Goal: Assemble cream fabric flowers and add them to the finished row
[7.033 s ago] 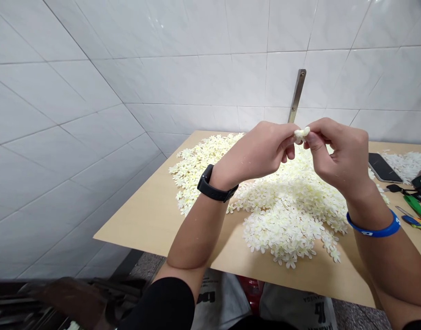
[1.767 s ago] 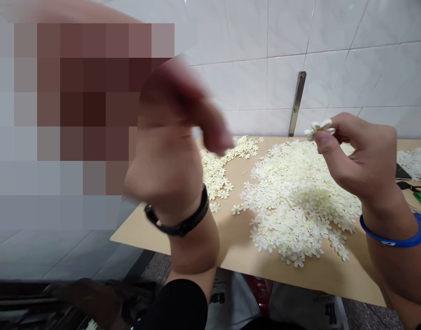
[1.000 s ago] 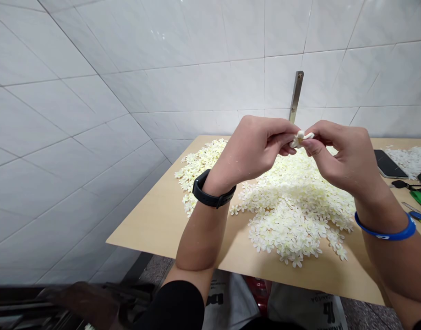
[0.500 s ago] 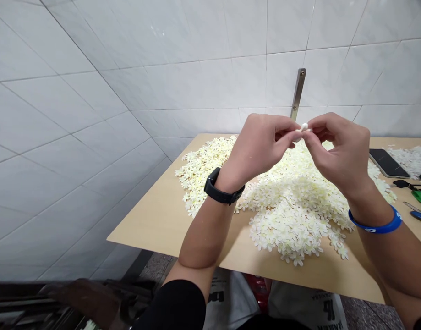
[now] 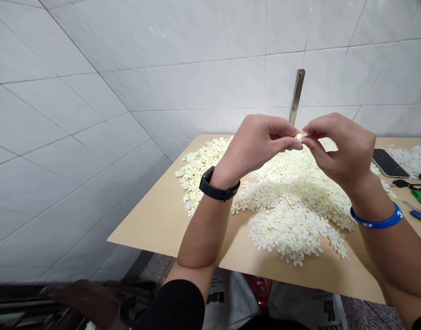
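Observation:
Between the fingertips of both hands is a small white artificial flower [image 5: 300, 136], partly covered by the fingers. My left hand [image 5: 261, 142], a black band on its wrist, pinches it from the left. From the right, my right hand [image 5: 341, 149], above a blue wristband, pinches its other side with thumb and forefinger. Both hands are raised over a large heap of loose white and pale yellow artificial flowers [image 5: 292, 215] spread on the tan board [image 5: 151, 215]. Part of the heap is hidden behind my wrists.
On the right lie a black phone [image 5: 390, 162], a pile of small white pieces [image 5: 412, 158], and scissors [image 5: 419, 214] with blue and orange handles. A metal strip [image 5: 297, 96] stands upright by the tiled wall [image 5: 210, 87]. White printed sacks [image 5: 306, 302] are below the board's front edge.
The round white tip that stood up between my fingertips now appears lower and yellowish, turned sideways. My right hand has shifted slightly right, and my left wrist a little left.

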Demonstrator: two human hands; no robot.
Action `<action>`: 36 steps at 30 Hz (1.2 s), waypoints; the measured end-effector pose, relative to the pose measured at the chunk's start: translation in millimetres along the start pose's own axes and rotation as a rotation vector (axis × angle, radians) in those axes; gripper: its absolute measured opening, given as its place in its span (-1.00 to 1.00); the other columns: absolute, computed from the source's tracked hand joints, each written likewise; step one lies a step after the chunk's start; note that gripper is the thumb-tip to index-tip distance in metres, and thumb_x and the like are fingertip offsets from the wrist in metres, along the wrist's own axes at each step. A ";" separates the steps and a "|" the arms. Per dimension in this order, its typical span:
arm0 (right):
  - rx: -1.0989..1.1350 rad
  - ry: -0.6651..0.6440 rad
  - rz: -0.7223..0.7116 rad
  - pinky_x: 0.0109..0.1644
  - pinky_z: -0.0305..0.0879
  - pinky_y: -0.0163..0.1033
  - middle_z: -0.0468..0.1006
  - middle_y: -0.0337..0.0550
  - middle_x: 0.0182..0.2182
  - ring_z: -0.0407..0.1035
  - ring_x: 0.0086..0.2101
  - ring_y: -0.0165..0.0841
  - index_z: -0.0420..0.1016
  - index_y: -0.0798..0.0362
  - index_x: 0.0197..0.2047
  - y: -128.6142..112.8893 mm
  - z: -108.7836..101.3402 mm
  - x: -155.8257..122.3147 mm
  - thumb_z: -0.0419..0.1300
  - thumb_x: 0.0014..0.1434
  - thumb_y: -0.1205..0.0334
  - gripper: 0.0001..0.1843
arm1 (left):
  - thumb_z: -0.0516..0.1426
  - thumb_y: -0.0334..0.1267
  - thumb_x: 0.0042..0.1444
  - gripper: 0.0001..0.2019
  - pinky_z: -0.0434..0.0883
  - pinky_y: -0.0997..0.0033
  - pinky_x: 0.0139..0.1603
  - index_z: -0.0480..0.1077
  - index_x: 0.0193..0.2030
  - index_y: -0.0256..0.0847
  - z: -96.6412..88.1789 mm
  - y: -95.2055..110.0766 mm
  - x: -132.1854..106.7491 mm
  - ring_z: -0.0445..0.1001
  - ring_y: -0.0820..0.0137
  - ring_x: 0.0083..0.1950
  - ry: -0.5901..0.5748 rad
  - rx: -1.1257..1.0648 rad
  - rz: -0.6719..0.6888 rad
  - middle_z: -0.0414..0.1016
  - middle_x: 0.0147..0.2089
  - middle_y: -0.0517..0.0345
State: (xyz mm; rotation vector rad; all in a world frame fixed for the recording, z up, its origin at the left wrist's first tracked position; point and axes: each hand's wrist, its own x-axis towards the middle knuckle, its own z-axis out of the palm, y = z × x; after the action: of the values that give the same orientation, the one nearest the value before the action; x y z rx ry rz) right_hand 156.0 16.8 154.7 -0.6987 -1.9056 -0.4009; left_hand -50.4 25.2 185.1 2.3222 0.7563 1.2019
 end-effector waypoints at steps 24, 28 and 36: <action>-0.103 -0.016 -0.169 -0.28 0.42 -0.16 0.60 -0.16 -0.32 0.48 -0.32 -0.29 0.46 -0.08 -0.19 3.1 1.2 1.5 0.12 0.37 0.32 -0.86 | 0.22 -0.22 0.25 -0.84 0.45 0.39 -0.29 0.57 -0.33 -0.19 6.1 -0.1 0.6 0.56 0.42 -0.30 0.009 0.132 0.046 0.58 -0.43 0.19; 0.103 0.074 0.160 -0.37 0.42 -0.20 0.55 -0.19 -0.37 0.48 -0.39 -0.32 0.44 -0.06 -0.22 -5.5 18.5 -1.2 0.19 0.35 0.22 -0.94 | 0.15 -0.22 0.34 -0.75 0.43 0.36 -0.27 0.51 -0.37 -0.20 13.5 -3.8 3.7 0.55 0.40 -0.31 0.059 0.212 0.068 0.56 -0.45 0.13; 0.132 0.047 0.175 -0.25 0.48 -0.14 0.56 -0.21 -0.33 0.50 -0.34 -0.30 0.48 -0.09 -0.21 -2.1 1.4 2.4 0.25 0.28 0.32 -0.92 | 0.06 -0.33 0.37 -0.79 0.51 0.40 -0.20 0.53 -0.20 -0.25 16.2 -3.1 1.8 0.61 0.41 -0.21 0.032 0.092 0.103 0.64 -0.27 0.08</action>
State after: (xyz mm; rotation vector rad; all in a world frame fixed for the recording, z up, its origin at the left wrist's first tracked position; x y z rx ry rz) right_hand 152.9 16.6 156.4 -0.7543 -1.7921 -0.1784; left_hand -36.8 26.8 175.6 2.4486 0.7250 1.2766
